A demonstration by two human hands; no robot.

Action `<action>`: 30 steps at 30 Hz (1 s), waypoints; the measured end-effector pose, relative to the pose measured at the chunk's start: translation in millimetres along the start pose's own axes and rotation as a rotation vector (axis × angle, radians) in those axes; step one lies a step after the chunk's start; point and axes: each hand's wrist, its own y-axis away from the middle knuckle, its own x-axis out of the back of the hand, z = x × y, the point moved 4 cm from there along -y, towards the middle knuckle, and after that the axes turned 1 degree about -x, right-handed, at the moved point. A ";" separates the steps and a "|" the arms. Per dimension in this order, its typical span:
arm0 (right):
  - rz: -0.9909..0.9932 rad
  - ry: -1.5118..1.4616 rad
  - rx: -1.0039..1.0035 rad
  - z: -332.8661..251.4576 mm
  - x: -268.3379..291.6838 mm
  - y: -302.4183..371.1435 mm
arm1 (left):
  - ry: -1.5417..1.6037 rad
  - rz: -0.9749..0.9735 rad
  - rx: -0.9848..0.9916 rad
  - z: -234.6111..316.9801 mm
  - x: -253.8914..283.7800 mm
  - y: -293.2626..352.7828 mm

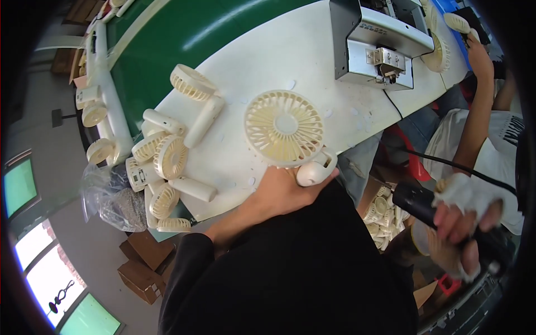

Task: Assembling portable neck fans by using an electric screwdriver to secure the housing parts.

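One cream handheld fan (286,124) sits grille-up over the near edge of the white tabletop (268,61), fingers of the left hand (282,192) curled round its handle (311,174), the blurred right hand (455,237) gripping a black cylindrical tool (416,204), seemingly a steadying step calling next for a firm hold
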 end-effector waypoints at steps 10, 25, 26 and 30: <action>0.162 -0.380 -0.133 93.7 35.5 16.4 | -0.368 0.291 0.073 44.0 95.9 -95.2; 0.312 -0.350 -0.185 119.5 56.3 35.4 | -1.098 0.515 0.452 -9.4 143.5 -0.8; 0.325 -0.348 -0.181 120.4 53.6 33.1 | -1.100 0.483 0.479 -10.4 144.5 -1.9; 0.327 -0.366 -0.220 124.8 51.1 30.3 | -1.067 0.143 0.491 -13.1 143.9 -3.7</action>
